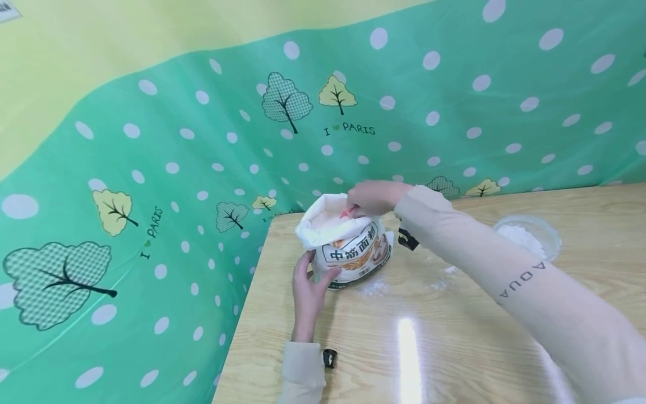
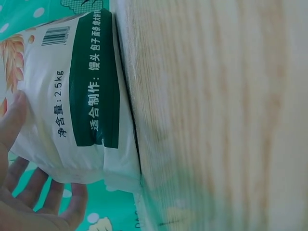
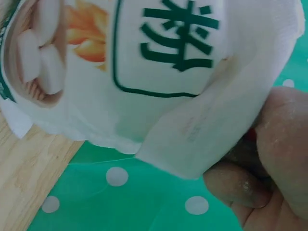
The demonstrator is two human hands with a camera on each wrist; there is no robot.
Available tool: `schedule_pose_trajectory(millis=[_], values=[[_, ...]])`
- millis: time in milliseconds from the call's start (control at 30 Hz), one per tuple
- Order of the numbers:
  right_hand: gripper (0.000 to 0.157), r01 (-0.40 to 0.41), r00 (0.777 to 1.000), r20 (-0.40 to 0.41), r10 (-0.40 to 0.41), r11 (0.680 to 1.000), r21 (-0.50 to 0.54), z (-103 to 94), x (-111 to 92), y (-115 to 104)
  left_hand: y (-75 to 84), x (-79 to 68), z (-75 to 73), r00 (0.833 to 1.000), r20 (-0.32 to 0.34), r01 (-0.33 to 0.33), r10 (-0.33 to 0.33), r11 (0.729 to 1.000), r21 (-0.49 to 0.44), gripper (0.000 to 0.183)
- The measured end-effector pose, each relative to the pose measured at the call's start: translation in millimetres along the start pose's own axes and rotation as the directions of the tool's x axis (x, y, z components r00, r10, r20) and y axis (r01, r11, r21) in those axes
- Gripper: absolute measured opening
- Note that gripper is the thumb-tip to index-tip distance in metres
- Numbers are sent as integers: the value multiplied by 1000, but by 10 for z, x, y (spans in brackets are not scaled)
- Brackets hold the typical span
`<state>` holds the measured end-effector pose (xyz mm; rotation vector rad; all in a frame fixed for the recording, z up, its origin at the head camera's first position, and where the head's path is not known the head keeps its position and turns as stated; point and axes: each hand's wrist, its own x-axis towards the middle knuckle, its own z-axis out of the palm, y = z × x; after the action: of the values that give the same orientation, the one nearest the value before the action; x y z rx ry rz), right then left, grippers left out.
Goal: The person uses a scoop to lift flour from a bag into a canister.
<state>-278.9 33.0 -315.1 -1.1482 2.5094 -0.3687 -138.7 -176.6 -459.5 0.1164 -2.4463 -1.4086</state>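
A white flour bag (image 1: 353, 252) with its top rolled open stands on the table, green lettering across its front. My left hand (image 1: 309, 289) grips its lower left side, thumb on the front and the other fingers around the side, as the left wrist view shows with the bag's green band (image 2: 94, 96). My right hand (image 1: 372, 197) is at the bag's mouth, fingers curled around a red handle (image 1: 346, 213). The rest of that tool is hidden inside the bag. In the right wrist view, the curled fingers (image 3: 236, 185) are right by the bag's folded rim (image 3: 202, 139).
A clear bowl (image 1: 557, 241) holding white powder stands to the right, partly behind my right sleeve. Spilled flour (image 1: 374, 287) dusts the wooden table (image 1: 363, 353) before the bag. A green dotted curtain (image 1: 202, 140) hangs behind and along the left side.
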Motion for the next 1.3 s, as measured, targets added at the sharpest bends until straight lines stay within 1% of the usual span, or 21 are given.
schedule_pose_trajectory(millis=[200, 267, 400, 533, 767, 900, 1067, 1300], values=[[18, 16, 999, -41, -15, 1000, 9, 44, -43, 50, -4, -3, 8, 1000, 0, -8, 8, 1000, 0, 71], [18, 15, 999, -43, -14, 1000, 9, 58, -54, 63, -6, -7, 12, 1000, 7, 5, -5, 1000, -2, 72], [18, 39, 997, -61, -39, 999, -3, 83, -71, 76, -27, -11, 17, 1000, 11, 21, -21, 1000, 2, 72], [21, 67, 995, -73, -67, 998, -4, 97, -86, 84, -46, -11, 24, 1000, 12, 22, -23, 1000, 4, 71], [15, 110, 988, -104, -111, 994, -14, 98, -109, 129, -34, -4, 30, 1000, 10, 22, -22, 1000, 3, 72], [15, 115, 989, -100, -113, 993, 16, 82, -120, 130, -29, 1, 18, 1000, 5, 15, -15, 1000, 5, 72], [15, 140, 985, -108, -133, 988, 65, 88, -118, 173, -38, -2, 12, 1000, 4, 8, -8, 1000, 7, 70], [25, 173, 979, -137, -153, 974, 145, 127, -108, 278, -41, 8, 13, 1000, 13, 11, -11, 1000, 0, 71]])
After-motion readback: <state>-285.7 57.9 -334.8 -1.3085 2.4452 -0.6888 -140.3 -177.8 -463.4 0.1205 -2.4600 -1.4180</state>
